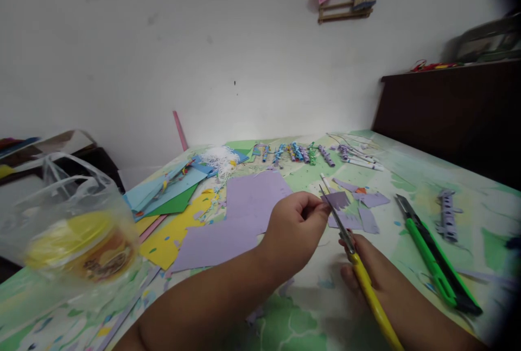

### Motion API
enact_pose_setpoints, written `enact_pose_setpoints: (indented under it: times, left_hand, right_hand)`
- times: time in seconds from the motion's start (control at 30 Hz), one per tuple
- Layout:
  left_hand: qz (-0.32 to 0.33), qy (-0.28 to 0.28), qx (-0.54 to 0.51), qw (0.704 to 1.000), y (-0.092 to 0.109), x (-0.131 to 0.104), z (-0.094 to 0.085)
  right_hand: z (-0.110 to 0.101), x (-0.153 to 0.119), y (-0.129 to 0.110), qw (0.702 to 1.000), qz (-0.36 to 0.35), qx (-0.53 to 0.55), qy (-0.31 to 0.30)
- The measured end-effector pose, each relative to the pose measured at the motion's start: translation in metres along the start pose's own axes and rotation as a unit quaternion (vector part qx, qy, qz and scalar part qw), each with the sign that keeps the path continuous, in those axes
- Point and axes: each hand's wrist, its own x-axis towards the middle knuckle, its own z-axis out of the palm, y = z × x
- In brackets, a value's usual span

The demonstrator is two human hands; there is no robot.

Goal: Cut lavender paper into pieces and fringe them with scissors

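My left hand (299, 226) is closed in a pinch on a small purple paper piece (337, 199) whose far edge is cut into a fringe. My right hand (366, 269) is wrapped round the yellow handle of a pair of scissors (353, 256). The narrow blades point up and away, beside the left fingertips and over the near end of the fringed piece. Purple scraps (372, 198) lie just beyond the hands. Large purple sheets (252, 199) lie left of my left hand. A green box cutter (433, 261) rests to the right of my right hand.
A plastic bag with a yellow-lidded tub (77, 237) stands at the left. Coloured sheets (175, 199) and white string (222, 160) lie behind it. Several decorated paper rolls (299, 153) line the table's back, one purple roll (448, 215) lies right. A dark cabinet (451, 117) stands back right.
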Motion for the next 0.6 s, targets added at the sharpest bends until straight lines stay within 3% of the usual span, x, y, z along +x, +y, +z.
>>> enact_pose_setpoints:
  times: [0.27,0.6]
  left_hand:
    - [-0.004,-0.005,0.000,1.000,-0.0006,0.0003,0.0002]
    - [-0.059,-0.019,-0.018,0.998,0.0058,0.0011,-0.0017]
  right_hand:
    - [0.0005,0.0006,0.0010,1.000,-0.007,0.001,0.008]
    - [0.0002,0.0006,0.0034,1.000,-0.010,-0.001,0.001]
